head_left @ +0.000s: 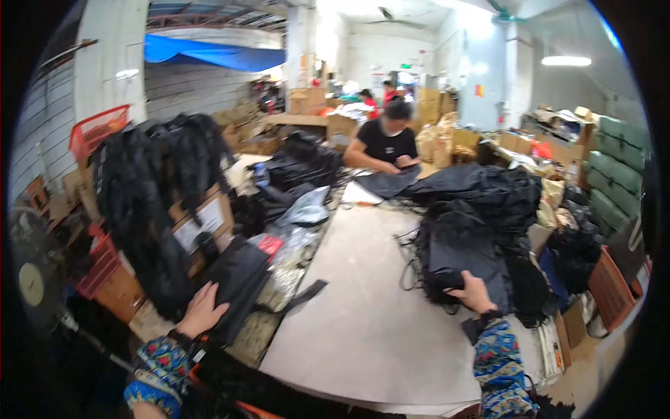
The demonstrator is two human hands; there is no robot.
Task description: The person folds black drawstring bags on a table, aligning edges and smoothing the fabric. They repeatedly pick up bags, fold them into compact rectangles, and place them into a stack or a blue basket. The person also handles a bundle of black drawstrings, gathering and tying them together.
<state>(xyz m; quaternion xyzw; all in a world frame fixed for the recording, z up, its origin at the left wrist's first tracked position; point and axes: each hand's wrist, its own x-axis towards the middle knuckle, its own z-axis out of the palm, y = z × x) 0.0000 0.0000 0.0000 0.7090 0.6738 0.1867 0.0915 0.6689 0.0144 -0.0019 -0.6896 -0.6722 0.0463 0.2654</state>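
While the person's right hand (477, 293), at 3 o'clock on the pale worktop (349, 307), appears to have its fingers closed on a black cloth bundle (441, 281), the left hand (201, 312), at 9 o'clock, rests with fingers spread apart on a folded black piece (237, 276).

Bundle: at the near end of the black cloth pile (481, 183), 2 o'clock. Judged light, limp, not fragile; likely somewhat slippery. Best hold: thickened near edge, clear of the thin cords (407, 269) at its 10 o'clock.

Folded piece: likely soft, slightly firmer at folds; best hold, the 7 o'clock edge.

Co-worker (387, 143): 12 o'clock, handling dark cloth (384, 184).
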